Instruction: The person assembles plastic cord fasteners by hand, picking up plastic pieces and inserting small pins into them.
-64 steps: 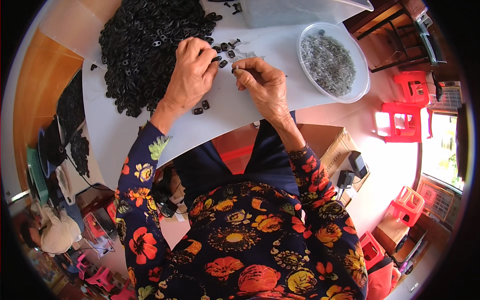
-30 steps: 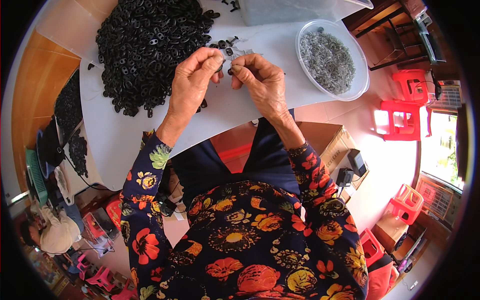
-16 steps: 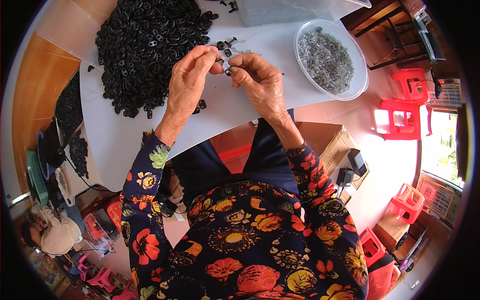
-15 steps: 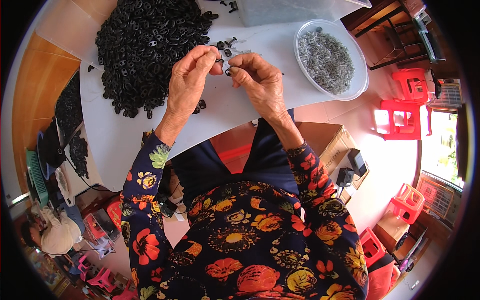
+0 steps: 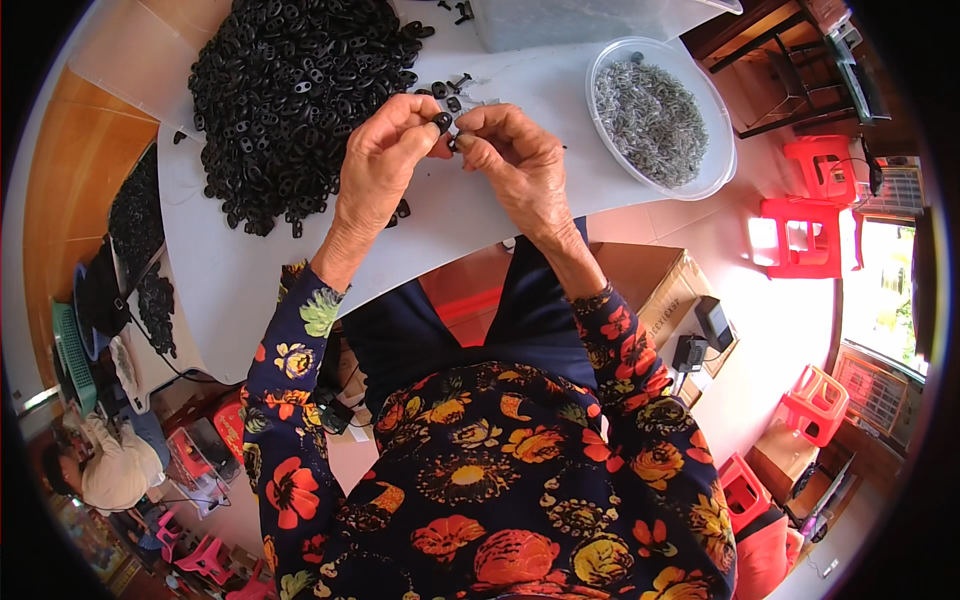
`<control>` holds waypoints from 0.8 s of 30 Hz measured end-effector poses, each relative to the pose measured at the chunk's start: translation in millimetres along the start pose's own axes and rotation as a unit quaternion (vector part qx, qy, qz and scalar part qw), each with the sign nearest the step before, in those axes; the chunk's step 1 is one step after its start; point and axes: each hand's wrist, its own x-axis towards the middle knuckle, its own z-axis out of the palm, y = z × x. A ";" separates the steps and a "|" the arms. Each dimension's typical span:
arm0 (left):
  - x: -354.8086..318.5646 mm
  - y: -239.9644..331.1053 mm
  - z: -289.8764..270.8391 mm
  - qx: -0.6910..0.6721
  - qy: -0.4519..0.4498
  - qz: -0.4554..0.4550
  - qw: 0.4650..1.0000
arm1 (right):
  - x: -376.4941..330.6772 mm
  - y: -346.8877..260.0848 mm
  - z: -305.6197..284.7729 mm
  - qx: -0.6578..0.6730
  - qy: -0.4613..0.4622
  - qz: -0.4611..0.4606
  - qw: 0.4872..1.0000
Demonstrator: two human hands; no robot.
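View from the head camera, looking down on a white work table (image 5: 470, 215). The person's left hand (image 5: 378, 165) and right hand (image 5: 515, 165) are raised just above the table surface and brought together, fingertips meeting over its middle. Pinched between the thumb and forefinger of the left hand is a small black plastic oval piece (image 5: 441, 122); the right hand's thumb and forefinger press against it from the other side, closed on something too small to tell.

To the left of the hands lies a large heap of black plastic oval links (image 5: 290, 90), covering the upper left part of the table. A few loose black pieces (image 5: 452, 90) lie scattered just beyond the fingertips, and one more (image 5: 402, 209) rests beside the left wrist. To the right of the hands stands a shallow round clear plastic tray (image 5: 722, 150) filled with small grey metal parts (image 5: 650, 120). A translucent plastic box (image 5: 570, 20) sits at the far edge of the table.

Both forearms wear dark sleeves printed with red, orange and yellow flowers (image 5: 290, 370). Red plastic stools (image 5: 810, 220) stand on the floor at right, with a brown cardboard box (image 5: 660, 290) under the table edge.
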 end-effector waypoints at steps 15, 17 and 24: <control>14.0 19.8 -13.4 0.126 -0.110 -0.020 0.986 | -2.0 -1.2 0.5 -0.032 -0.005 0.005 0.999; 17.2 23.0 -15.0 0.157 -0.131 -0.002 0.979 | -2.3 -2.6 1.0 -0.039 -0.006 0.012 0.999; 27.4 33.7 -14.1 0.263 -0.194 -0.008 0.945 | -2.1 -3.0 2.0 -0.047 0.002 0.007 0.999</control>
